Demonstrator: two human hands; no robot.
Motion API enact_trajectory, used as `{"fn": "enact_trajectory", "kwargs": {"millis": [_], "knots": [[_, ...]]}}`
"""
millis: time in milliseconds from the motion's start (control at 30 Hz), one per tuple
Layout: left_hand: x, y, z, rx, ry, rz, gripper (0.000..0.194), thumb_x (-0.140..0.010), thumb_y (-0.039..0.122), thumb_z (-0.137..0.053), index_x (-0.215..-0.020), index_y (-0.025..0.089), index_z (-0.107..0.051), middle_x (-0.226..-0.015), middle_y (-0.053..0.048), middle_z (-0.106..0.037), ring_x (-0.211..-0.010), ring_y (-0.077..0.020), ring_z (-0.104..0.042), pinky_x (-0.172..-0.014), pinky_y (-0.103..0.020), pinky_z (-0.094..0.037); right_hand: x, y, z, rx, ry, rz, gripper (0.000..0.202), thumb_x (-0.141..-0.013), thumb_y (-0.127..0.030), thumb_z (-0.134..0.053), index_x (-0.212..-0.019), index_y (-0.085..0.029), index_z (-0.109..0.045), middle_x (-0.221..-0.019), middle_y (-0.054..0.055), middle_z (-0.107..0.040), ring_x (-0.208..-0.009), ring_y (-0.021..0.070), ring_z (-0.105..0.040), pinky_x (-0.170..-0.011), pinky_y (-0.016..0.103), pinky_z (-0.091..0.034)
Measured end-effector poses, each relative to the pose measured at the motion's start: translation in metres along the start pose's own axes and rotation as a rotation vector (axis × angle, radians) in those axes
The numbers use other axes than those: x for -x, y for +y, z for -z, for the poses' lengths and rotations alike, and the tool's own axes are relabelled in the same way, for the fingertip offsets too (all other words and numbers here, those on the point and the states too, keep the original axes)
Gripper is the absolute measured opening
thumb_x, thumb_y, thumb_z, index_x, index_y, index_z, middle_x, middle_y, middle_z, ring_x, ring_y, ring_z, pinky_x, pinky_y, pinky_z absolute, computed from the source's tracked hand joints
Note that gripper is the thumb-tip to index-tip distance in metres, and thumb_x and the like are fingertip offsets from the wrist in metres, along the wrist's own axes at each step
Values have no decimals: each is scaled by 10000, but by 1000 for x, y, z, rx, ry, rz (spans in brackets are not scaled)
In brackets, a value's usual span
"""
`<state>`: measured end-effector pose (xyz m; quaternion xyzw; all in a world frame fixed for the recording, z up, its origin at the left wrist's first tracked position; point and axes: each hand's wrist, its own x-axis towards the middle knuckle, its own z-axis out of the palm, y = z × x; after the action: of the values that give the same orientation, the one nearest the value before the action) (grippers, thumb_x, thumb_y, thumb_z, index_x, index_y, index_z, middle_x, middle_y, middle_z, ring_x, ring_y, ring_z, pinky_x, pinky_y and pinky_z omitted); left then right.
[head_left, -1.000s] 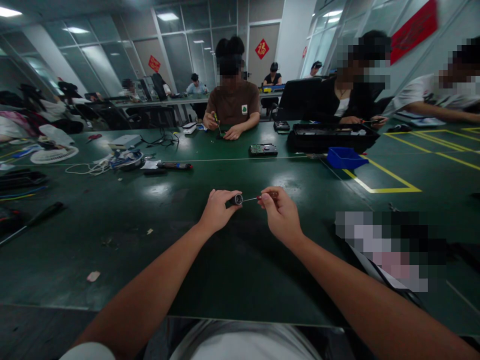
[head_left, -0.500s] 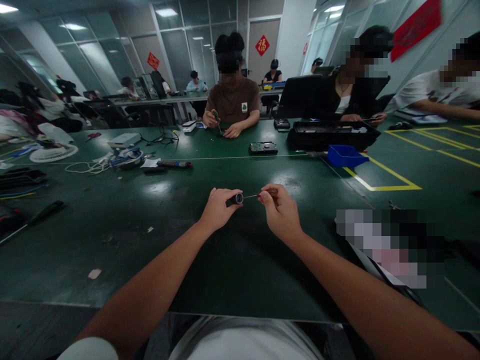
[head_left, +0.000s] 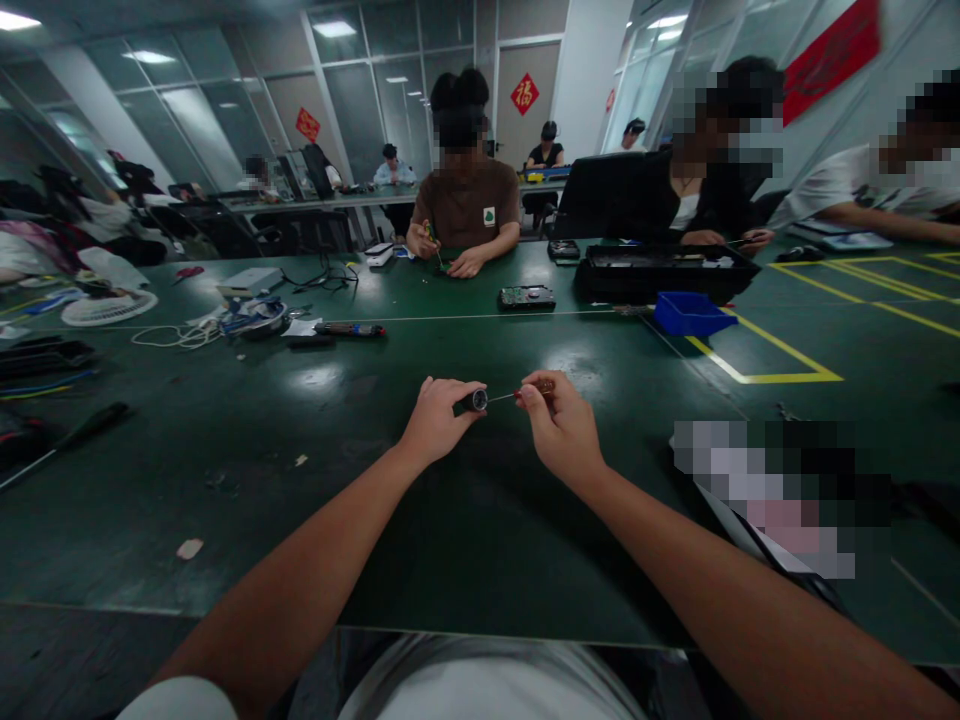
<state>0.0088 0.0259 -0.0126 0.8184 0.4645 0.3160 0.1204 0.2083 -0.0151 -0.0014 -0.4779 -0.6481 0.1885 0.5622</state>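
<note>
Between the thumb and fingers of my left hand (head_left: 440,418) is a small black cylindrical part (head_left: 475,400). Its round end, with a pale metallic rim, faces right. My right hand (head_left: 564,425) is closed around the brownish-red handle of a screwdriver (head_left: 504,397). The thin shaft points left and its tip is at the round end of the part; whether it is inside or only touching, I cannot tell. Both hands are held above the green table (head_left: 480,540). My left fingers hide most of the part's body.
Farther off lie a circuit-board device (head_left: 527,297), a blue bin (head_left: 691,313), a long black housing (head_left: 667,270) and a dark pen-like tool (head_left: 350,329). Cables (head_left: 251,317) and a white fan grille (head_left: 109,307) are at left. A co-worker (head_left: 466,205) sits opposite.
My hands, the black part and the screwdriver stay almost the same. The view shifts very slightly. Across the table, the co-worker's tool hand has moved a little.
</note>
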Motion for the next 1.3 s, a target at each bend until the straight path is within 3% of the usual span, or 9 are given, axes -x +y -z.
{"fn": "enact_trajectory", "kwargs": {"millis": [300,500,667,1100,1300], "knots": [[-1,-1,-1,7,-5,13,346,-871,276,-717,-1215,301,-684,-1187,-37,-723,-1135,-252,-616,-1126,-556,-310,1,0,1,50,-10,36,139,-967,-361,-536,-1010,-254,-614,-865,38,-720,-787,216,-706,-723,353,-523],[0,-5,-4,11,1,16,353,-867,265,-723,-1216,296,-678,-1198,-36,-723,-1152,-251,-613,-1132,-555,-303,0,4,-1,-38,-42,-26,147,-975,-361,-525,-1001,-245,-612,-842,32,-723,-773,209,-717,-697,336,-522],[0,-5,-3,16,4,8,351,-863,271,-731,-1209,288,-679,-1196,-34,-726,-1150,-253,-618,-1120,-547,-317,0,2,-1,17,-27,7,133,-972,-356,-535,-995,-249,-611,-843,32,-721,-783,211,-715,-716,343,-519],[-1,-1,-1,26,9,11,364,-845,277,-756,-1202,275,-686,-1159,-33,-737,-1098,-253,-635,-1083,-518,-355,0,5,-3,-93,37,-46,175,-968,-379,-548,-1019,-229,-623,-878,41,-744,-806,205,-734,-735,345,-556],[-1,-4,-3,31,7,17,369,-849,284,-752,-1212,285,-685,-1169,-33,-735,-1113,-260,-631,-1096,-529,-339,-4,-1,1,-51,16,-128,229,-906,-437,-634,-916,-209,-659,-734,35,-731,-683,205,-717,-632,319,-529]]}}
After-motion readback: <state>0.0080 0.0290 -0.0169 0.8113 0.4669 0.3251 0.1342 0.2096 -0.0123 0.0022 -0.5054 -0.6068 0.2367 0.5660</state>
